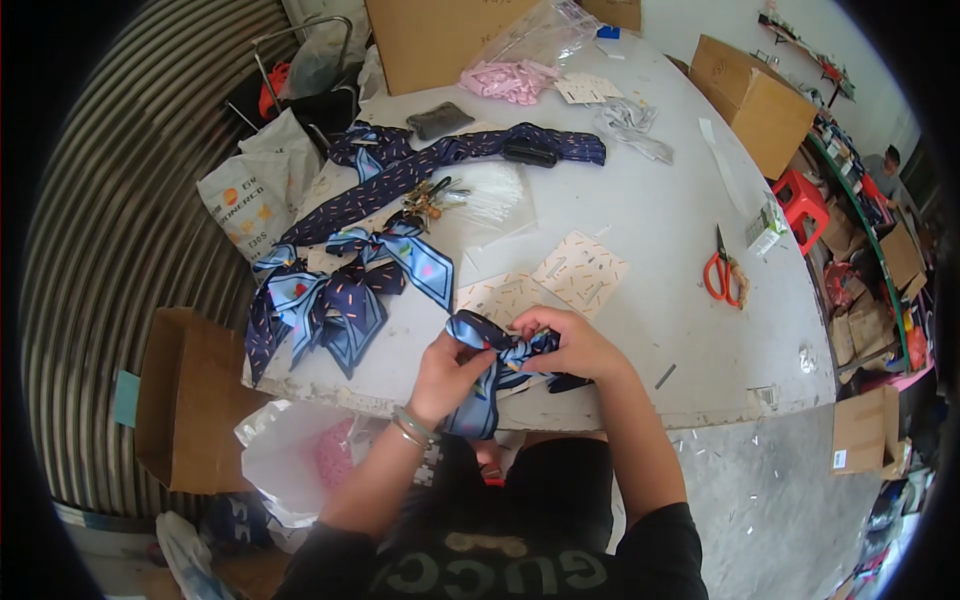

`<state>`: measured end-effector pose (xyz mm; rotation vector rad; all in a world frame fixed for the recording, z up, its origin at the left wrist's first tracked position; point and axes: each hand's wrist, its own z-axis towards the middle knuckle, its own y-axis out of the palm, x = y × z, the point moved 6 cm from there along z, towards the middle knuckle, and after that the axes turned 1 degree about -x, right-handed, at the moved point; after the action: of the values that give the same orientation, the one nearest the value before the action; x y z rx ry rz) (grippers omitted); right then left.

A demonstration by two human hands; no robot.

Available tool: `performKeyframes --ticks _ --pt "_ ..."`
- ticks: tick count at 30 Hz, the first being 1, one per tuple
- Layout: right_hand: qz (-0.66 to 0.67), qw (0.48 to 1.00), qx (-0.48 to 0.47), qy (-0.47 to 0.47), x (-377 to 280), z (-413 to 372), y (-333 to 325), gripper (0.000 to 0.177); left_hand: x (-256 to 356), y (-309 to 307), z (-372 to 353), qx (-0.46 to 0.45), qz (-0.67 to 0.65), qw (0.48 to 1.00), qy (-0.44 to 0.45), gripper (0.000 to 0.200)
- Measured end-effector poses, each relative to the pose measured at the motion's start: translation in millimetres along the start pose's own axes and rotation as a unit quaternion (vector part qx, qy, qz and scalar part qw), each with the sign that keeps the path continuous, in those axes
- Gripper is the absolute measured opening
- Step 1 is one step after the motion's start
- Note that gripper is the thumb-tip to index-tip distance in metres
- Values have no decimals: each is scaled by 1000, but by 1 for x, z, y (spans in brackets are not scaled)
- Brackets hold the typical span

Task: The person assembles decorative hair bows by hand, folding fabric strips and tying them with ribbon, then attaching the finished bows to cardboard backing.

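Observation:
At the table's front edge, my left hand (449,372) pinches one loop of a blue patterned fabric bow (470,408). My right hand (574,343) grips the same bow near its knot, fingers closed on the cloth. Its light-blue tail hangs down over the edge, and part of the cloth is hidden behind my fingers. To the left lie more tied bows (345,285) in navy and light blue. Just beyond my hands are two patterned cards (582,274), partly overlapping. A long navy strip of fabric (430,158) stretches across the table behind them.
Orange-handled scissors (722,278) lie on the right, near a small green-and-white box (767,230). Farther back are a clear plastic bag (495,205), pink fabric pieces (508,82) and a large carton (440,45). A white bag (290,460) hangs below the front edge.

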<state>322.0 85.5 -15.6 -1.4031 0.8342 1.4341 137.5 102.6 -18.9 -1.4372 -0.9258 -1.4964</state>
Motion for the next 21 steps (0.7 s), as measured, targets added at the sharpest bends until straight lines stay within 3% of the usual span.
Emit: performKeyframes --ticks 4,8,11,12,15,17,19,21 --pt "-36 999 11 37 2 -1 0 59 4 -14 -2 -73 123 988 -61 18" --pt "-82 995 18 44 2 1 2 60 20 -33 -9 -65 44 996 -44 21" --pt "-92 993 29 60 2 3 5 56 14 -43 -21 -71 18 992 -103 20" --pt "-97 993 38 62 1 3 3 55 11 -51 -26 -99 117 983 -104 19" --pt "-56 994 37 91 -2 1 5 55 7 -70 -49 -115 69 977 -164 17" --pt "-47 994 36 93 2 0 4 53 26 -73 -67 -87 -113 968 -205 19" --pt "-59 994 31 83 5 2 5 50 47 -75 -79 -26 -326 922 -206 24" --pt "-92 993 31 63 6 2 3 47 37 -104 -83 4 -385 911 -145 27"
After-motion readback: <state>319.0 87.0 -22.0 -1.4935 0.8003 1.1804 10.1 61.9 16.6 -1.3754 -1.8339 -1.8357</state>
